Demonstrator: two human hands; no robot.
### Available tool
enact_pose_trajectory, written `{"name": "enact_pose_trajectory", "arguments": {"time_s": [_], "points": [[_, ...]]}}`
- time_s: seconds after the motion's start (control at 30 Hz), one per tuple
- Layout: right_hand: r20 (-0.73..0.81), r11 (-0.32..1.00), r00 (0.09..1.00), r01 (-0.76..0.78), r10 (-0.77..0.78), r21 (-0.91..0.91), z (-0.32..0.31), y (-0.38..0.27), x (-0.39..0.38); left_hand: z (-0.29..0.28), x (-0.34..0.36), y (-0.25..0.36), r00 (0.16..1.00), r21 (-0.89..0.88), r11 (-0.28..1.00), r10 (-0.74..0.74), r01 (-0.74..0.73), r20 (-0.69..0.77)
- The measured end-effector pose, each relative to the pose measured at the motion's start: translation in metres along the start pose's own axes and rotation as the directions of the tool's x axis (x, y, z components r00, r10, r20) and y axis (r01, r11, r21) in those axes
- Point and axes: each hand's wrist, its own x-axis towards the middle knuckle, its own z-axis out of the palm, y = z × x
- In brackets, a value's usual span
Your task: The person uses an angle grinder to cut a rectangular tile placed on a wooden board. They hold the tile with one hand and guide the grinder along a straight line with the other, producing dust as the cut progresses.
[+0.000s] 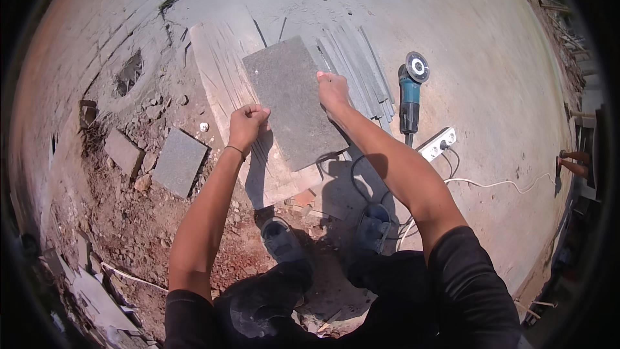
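Note:
My left hand [250, 123] is closed at the left edge of a grey rectangular tile [289, 132], thumb and fingertips together on it. My right hand [332, 90] grips the same tile's upper right edge, fingers curled. The tile lies over a pale, streaked wooden board [217, 71] and beside long, narrow grey strips [355, 58] stacked at its right. Right of these, an angle grinder [409, 97] with a teal body and disc rests on the concrete. A white power strip [438, 145] with a plug in it lies below the grinder, partly behind my right forearm.
Two loose slabs, one grey [179, 161] and one brownish [124, 152], lie on rubble [155, 220] at left. A broken hole [129, 74] is in the concrete upper left. Cables [491, 181] cross the ground. My feet [281, 239] stand just below the board.

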Motion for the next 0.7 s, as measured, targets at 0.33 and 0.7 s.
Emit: {"name": "enact_pose_trajectory", "arguments": {"time_s": [0.33,0.7], "points": [[-0.002,0.983,0.999,-0.035,0.036,0.182,0.067,0.016,0.061,0.011,0.025,0.009,0.865,0.765,0.628,0.454,-0.141,-0.213],[0.127,0.984,0.992,-0.002,-0.021,0.178,0.058,0.005,0.056,0.002,0.031,-0.006,0.906,0.726,0.683,0.352,-0.077,-0.235]]}}
